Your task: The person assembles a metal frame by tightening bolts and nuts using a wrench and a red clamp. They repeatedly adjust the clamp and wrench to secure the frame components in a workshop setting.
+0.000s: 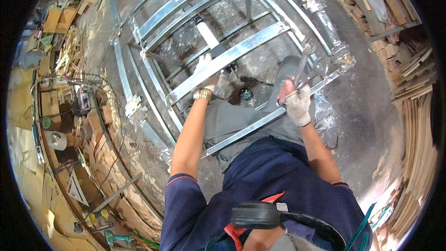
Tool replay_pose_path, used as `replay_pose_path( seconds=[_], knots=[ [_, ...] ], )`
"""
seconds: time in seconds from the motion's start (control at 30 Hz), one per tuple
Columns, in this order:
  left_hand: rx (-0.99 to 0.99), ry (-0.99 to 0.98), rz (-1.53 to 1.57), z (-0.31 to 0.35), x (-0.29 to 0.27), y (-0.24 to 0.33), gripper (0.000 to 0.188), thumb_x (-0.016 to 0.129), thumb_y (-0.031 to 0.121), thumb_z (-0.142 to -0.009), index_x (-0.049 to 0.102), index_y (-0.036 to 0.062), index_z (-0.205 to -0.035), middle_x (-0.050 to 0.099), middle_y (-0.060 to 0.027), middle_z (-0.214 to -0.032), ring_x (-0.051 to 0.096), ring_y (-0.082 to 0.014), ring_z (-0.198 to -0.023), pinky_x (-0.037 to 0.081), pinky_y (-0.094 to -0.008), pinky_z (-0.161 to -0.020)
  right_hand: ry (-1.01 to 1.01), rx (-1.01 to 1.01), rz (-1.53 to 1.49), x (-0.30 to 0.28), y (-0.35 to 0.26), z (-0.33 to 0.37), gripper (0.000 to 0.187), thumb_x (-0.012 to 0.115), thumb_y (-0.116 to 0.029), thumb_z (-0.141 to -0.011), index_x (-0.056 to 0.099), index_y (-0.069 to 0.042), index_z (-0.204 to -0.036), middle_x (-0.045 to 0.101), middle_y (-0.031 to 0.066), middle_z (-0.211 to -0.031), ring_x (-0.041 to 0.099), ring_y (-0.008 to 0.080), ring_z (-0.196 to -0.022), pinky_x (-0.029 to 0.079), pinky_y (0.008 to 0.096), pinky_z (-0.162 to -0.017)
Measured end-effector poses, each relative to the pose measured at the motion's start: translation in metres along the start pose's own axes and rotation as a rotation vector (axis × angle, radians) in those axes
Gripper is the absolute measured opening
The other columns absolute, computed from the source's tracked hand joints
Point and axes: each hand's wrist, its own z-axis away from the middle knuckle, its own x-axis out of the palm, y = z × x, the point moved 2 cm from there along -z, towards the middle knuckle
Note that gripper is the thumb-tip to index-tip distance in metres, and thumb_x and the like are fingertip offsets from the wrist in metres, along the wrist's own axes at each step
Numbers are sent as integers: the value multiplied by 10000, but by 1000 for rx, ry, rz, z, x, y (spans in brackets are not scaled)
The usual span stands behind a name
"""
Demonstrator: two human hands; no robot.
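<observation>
A gloved right hand of mine [297, 102] is closed round two metal wrenches, their open-ended jaws pointing away from me. One wrench [303, 62] lies beside the other [309, 78], above the right side of a welded steel frame [253, 130]. My left hand [204, 62], also gloved, reaches beneath a flat steel crossbar [227, 60]. The bar hides its middle, so its grip is unclear; the fingers show beyond the bar, near a white tube with dark ends [207, 35]. The tube, which looks like a linear actuator, slants inside the frame.
A small round dark object [245, 94] and a cable [258, 82] are on the floor within the frame. Stacked wood [413, 107] lines the right side. On the left stand wood scraps, a white set square [75, 189] and a teal power tool [117, 239].
</observation>
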Motion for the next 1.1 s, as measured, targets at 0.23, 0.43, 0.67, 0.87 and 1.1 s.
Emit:
replay_pose_path(
  seconds=[0.23,0.43,0.67,0.87,1.1],
  knots=[
    [-239,-631,145,12,-114,96,596,691,481,-832,627,7,-1188,680,-250,-998,661,-416,-982,514,-497,-878,288,65,-214,-14,27,13,359,587,-247,-1026,571,-58,-721,544,28,-596,532,114,-552,457,296,-530],
    [-394,-280,240,108,-190,110,372,730,298,-884,622,81,-1166,679,-133,-889,691,-332,-795,533,-417,-675,156,-148,85,-22,-11,11,415,524,-266,-1057,530,-52,-702,558,33,-650,546,147,-602,502,353,-649],
    [-267,-149,65,175,-190,122,257,654,310,-895,564,121,-747,573,-90,-632,587,-324,-581,437,-447,-529,23,-420,519,-54,23,4,408,534,-320,-1027,603,-39,-739,580,84,-652,599,244,-610,474,376,-602],
    [-253,-8,-16,177,-176,118,326,677,373,-842,521,147,-668,539,-51,-593,559,-262,-550,435,-404,-515,223,-422,867,-44,10,-5,406,567,-356,-1001,620,-31,-763,582,107,-660,582,312,-602,431,400,-577],
    [-209,180,-146,113,-155,59,338,664,375,-851,503,155,-652,464,-55,-588,501,-259,-517,393,-410,-471,138,-505,1062,29,20,-106,224,713,-152,-834,543,-43,-737,523,170,-650,525,375,-576,412,445,-544]
  ],
)
